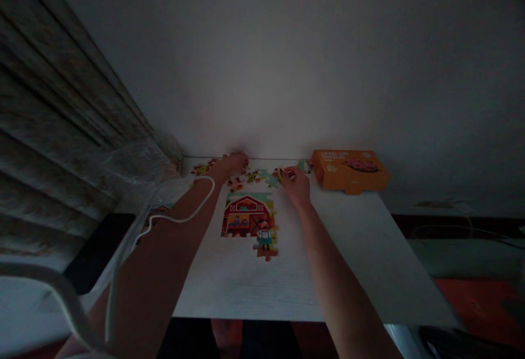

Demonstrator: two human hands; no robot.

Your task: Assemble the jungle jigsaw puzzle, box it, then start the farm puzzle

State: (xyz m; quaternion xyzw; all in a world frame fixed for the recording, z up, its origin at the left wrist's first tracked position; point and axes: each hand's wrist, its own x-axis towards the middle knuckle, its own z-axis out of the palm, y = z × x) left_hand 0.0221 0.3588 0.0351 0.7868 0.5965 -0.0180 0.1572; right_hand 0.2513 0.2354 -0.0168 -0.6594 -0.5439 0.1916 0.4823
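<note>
A partly joined jigsaw puzzle (245, 218) lies on the white table, showing a red barn and a farmer figure at its lower right. My left hand (234, 164) reaches to the back edge by the wall, fingers curled round a reddish puzzle piece (246, 163) that is mostly hidden. To the right, my right hand (297, 185) pinches a puzzle piece (281, 176) between thumb and fingers, just above the table. Several loose puzzle pieces (235, 184) lie between and around both hands, behind the joined part.
An orange puzzle box (353, 171) stands at the back right against the wall. A white cable (186, 219) runs over my left forearm. At the left are crumpled clear plastic (137, 162), a dark flat object (100, 249) and a patterned curtain (49, 102).
</note>
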